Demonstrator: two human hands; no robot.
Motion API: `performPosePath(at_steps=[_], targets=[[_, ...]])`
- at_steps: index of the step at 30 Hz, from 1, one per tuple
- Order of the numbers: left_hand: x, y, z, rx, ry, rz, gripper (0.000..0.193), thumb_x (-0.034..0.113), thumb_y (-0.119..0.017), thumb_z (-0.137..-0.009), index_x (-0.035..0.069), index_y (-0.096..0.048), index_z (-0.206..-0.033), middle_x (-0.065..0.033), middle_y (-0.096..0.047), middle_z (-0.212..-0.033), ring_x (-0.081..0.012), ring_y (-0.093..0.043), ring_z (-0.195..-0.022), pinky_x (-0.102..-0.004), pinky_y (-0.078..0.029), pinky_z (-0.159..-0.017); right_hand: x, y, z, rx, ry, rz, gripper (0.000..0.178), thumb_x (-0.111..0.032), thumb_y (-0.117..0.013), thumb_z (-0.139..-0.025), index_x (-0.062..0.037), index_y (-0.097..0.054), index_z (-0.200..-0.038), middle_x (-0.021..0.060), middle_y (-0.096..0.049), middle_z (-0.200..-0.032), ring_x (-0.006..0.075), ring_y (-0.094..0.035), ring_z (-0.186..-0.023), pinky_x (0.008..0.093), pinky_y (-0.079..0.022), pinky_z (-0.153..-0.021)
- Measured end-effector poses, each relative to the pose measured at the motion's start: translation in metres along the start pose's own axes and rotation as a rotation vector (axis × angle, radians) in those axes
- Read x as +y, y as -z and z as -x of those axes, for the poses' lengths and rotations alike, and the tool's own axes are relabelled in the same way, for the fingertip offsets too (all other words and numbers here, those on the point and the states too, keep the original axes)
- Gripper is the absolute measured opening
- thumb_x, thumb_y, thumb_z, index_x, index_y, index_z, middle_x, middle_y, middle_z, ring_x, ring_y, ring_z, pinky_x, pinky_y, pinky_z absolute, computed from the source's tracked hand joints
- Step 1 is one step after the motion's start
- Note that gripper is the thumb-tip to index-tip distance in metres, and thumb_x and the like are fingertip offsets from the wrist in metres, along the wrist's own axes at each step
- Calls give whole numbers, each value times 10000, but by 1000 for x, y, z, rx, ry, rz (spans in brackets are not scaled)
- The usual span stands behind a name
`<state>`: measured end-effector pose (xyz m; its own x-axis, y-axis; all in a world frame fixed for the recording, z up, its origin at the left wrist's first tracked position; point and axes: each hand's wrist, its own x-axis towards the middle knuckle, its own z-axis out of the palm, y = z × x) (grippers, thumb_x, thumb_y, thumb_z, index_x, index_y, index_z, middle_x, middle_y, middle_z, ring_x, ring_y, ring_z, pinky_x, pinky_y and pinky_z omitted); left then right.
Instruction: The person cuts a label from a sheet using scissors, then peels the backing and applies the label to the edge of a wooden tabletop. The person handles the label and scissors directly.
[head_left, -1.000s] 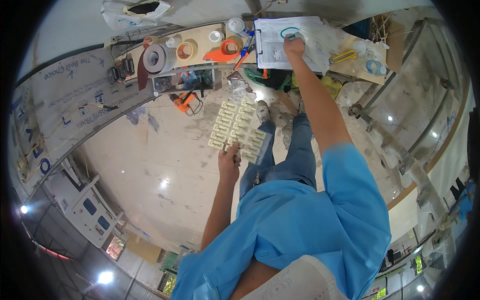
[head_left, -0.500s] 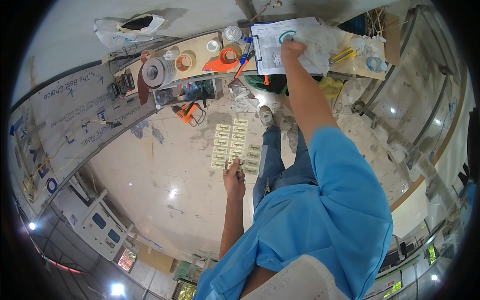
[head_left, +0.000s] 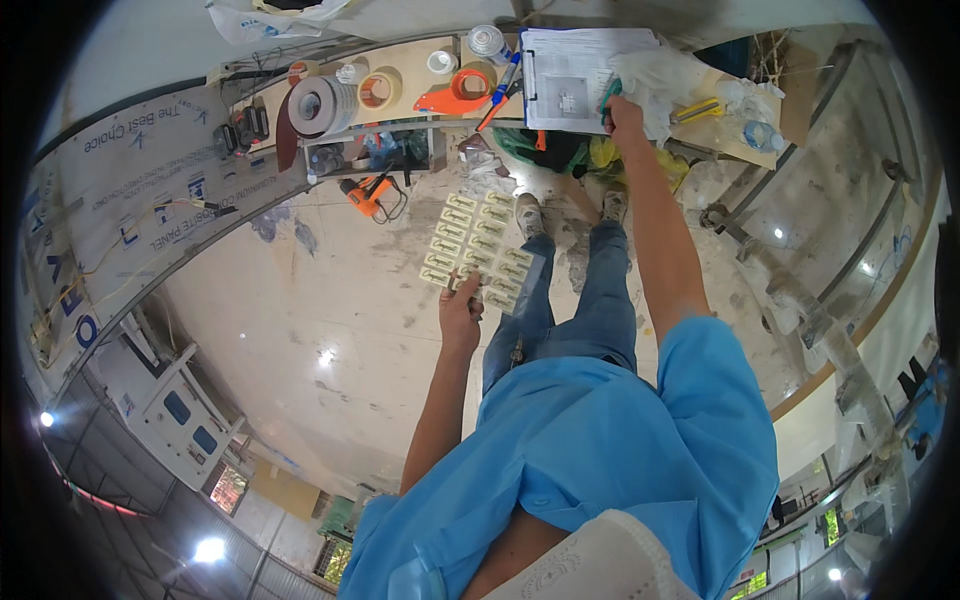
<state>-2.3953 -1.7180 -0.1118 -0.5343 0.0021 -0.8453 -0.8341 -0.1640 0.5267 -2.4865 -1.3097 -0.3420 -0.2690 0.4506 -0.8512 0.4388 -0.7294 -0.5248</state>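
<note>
My left hand [head_left: 461,312] pinches the lower edge of a sheet of small labels [head_left: 475,245], pale with dark script, set in rows on a clear backing. The sheet is held tilted above the floor, in front of my legs. At the bench, my right hand [head_left: 625,118] is closed round a pair of green-handled scissors [head_left: 609,93]; the blades are hidden. That hand is over the right side of a clipboard with printed papers [head_left: 565,70], beside a crumpled whitish plastic bag [head_left: 650,88].
Along the bench [head_left: 425,110] stand tape rolls [head_left: 380,90], a large grey roll [head_left: 318,105], a spray can [head_left: 488,42], a blue marker [head_left: 507,75] and a yellow cutter [head_left: 697,110]. An orange power tool [head_left: 365,196] lies below the bench on the floor.
My right hand has closed on the green scissors and drawn them toward me and to the right. The label sheet has moved up and turned clockwise in my left hand.
</note>
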Motion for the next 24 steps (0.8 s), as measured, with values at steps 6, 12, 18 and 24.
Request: performPosePath(at_steps=[6, 12, 18, 24], targets=[[-1, 1, -8, -3, -5, 31, 92, 105, -712, -911, 140, -660, -978, 54, -633, -766, -8, -430, -512, -183, -285, -433, 25, 24, 43, -198, 85, 40, 54, -72, -586, -821, -21, -571, -830, 54, -552, -716, 152, -467, -536, 310, -369, -467], [-1, -2, -11, -12, -19, 33, 109, 94, -723, -897, 128, -667, -984, 50, -647, -776, -15, -418, -481, -190, -274, -418, 52, 51, 128, -356, 234, 282, 121, -156, -626, -860, -65, -617, -939, 32, -595, -762, 116, -517, -606, 287, -407, -505], [4, -7, -12, -62, -30, 36, 97, 100, -717, -902, 120, -672, -986, 58, -632, -748, -16, -420, -483, -190, -273, -422, 96, 63, 174, -398, 38, 397, 187, -233, -694, -886, -66, -626, -936, 47, -636, -758, 138, -584, -621, 300, -448, -529], [7, -6, -5, -67, -54, 28, 89, 103, -704, -916, 125, -665, -994, 59, -606, -732, -15, -429, -506, -190, -280, -435, 133, 51, 180, -364, 172, 464, 261, -277, -684, -914, -28, -621, -961, 69, -649, -761, 182, -636, -699, 341, -478, -592]])
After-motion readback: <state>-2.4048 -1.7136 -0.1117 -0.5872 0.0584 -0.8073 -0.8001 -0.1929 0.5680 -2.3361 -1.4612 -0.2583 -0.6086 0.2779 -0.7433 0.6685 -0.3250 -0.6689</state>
